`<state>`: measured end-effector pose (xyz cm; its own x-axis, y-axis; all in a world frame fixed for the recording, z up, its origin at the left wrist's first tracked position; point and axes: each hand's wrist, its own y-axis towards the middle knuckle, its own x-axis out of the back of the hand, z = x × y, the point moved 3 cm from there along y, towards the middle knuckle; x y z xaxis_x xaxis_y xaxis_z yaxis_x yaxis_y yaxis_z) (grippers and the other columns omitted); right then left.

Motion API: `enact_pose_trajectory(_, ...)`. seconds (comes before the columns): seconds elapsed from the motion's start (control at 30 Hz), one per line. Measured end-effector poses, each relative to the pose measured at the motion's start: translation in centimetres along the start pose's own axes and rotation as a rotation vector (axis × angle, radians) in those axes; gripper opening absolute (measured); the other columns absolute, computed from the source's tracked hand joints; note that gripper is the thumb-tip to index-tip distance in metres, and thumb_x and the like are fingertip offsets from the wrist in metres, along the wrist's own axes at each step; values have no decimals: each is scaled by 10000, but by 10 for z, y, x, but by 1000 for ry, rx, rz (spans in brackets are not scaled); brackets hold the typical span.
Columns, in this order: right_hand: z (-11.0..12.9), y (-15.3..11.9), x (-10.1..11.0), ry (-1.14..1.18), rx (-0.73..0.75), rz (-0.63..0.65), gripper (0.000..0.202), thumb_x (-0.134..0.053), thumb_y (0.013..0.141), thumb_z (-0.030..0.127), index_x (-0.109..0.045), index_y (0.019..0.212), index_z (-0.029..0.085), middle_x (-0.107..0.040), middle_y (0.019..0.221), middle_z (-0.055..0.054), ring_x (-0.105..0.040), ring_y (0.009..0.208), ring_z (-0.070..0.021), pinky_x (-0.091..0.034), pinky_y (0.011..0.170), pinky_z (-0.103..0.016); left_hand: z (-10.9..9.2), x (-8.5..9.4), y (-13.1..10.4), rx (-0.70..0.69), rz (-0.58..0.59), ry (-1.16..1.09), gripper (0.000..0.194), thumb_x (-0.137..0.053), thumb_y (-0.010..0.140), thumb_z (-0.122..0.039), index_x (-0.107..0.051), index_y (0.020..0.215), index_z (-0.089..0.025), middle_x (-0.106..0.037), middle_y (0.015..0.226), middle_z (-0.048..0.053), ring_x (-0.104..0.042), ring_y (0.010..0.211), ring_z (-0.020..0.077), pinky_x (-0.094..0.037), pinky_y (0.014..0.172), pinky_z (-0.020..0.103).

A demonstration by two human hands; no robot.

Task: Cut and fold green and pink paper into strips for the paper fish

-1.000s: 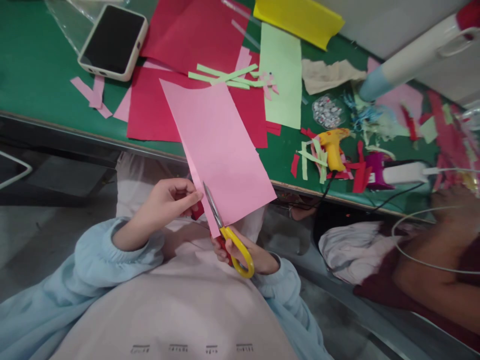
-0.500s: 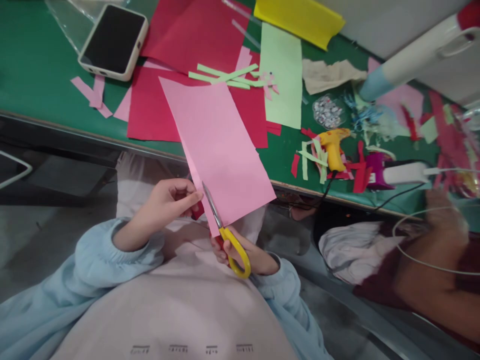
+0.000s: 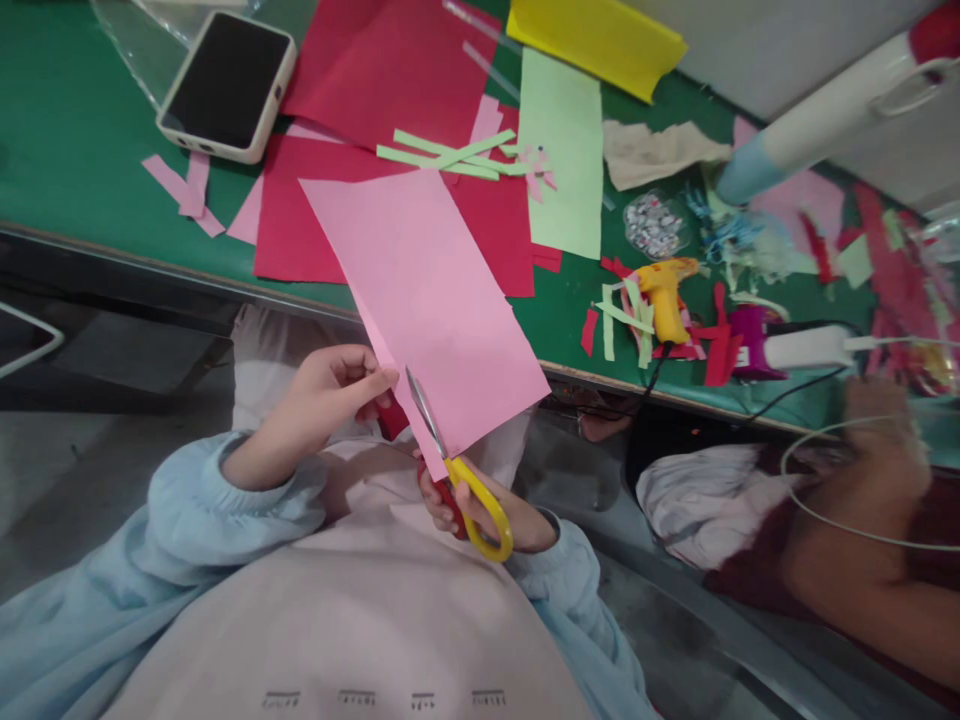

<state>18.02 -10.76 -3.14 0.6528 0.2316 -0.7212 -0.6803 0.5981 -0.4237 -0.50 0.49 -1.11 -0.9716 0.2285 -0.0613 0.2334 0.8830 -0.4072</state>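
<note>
A sheet of pink paper (image 3: 435,290) is pinched at its left edge by my left hand (image 3: 345,385), thumb on top. My right hand (image 3: 480,505) grips scissors (image 3: 484,508) with one yellow handle and one red handle. The blades lie along the paper's left side near its lower end, with a narrow strip between them and my left hand. A small dark red piece (image 3: 391,415) shows just below my left fingers; what it belongs to is hidden. The far end of the pink sheet overlaps red paper (image 3: 292,220) on the table.
On the green table (image 3: 75,160) lie a phone-like device (image 3: 229,85), light green strips (image 3: 450,152), a light green sheet (image 3: 559,170), a yellow glue gun (image 3: 667,298), a bag of beads (image 3: 655,224) and paper scraps. Another person's arm (image 3: 862,520) is at the right.
The pink paper has shifted slightly left and down, with my left hand moving slightly too. The scissor handles have spread wider and the yellow one has swung down and right.
</note>
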Motion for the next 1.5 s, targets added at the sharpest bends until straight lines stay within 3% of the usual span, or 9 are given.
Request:
enact_pose_trajectory(0.2,-5,2,6,20,29,36,549,-685,819,619,-467,1141,233,-417,875,21,-370,634,-45,-274,541,-211,-2,-4,-3,-1,42,51,311,-732,788,-396,-599,638,-158,-587,525,-15,-511,435,71,-412,426,171)
enact_pose_trajectory(0.47,1,2,1,-9,9,3,546,-718,778,633,-477,1054,229,-405,839,29,-338,619,-50,-247,533,-219,-5,-4,-3,4,42,47,307,-731,777,-395,-593,629,-165,-580,523,-17,-511,433,75,-418,421,177)
enact_pose_trajectory(0.73,-2,-10,1,74,5,34,434,-671,855,571,-458,1043,243,-410,920,11,-363,670,-52,-253,569,-217,-5,-2,-3,-10,19,63,293,-738,770,-381,-594,641,-162,-577,529,-22,-510,439,71,-417,427,170)
enact_pose_trajectory(1.03,19,-33,-13,-92,-68,10,492,-607,869,632,-432,1140,260,-389,876,22,-323,631,-60,-262,547,-226,-14,3,2,-90,-16,202,306,-722,772,-427,-599,663,-169,-601,547,-11,-526,450,86,-428,436,182)
enact_pose_trajectory(1.17,30,-41,-20,-165,-103,36,455,-556,900,634,-416,1077,239,-402,855,32,-321,597,-43,-278,536,-216,-21,3,0,-175,-15,333,316,-692,793,-439,-604,658,-167,-603,548,-4,-532,464,91,-426,447,185)
enact_pose_trajectory(1.3,38,-43,-20,-226,-176,-27,481,-574,876,654,-413,1025,226,-408,838,37,-343,597,-37,-294,531,-200,-24,2,-3,-219,-25,414,318,-669,815,-421,-591,637,-169,-590,536,-8,-524,472,84,-397,444,171)
enact_pose_trajectory(1.5,33,-32,-11,-39,-164,-16,570,-687,816,621,-454,1163,235,-433,877,25,-360,610,-33,-285,535,-197,-19,-1,-3,-129,-5,241,263,-714,781,-392,-617,687,-166,-605,567,-11,-531,469,86,-414,437,173)
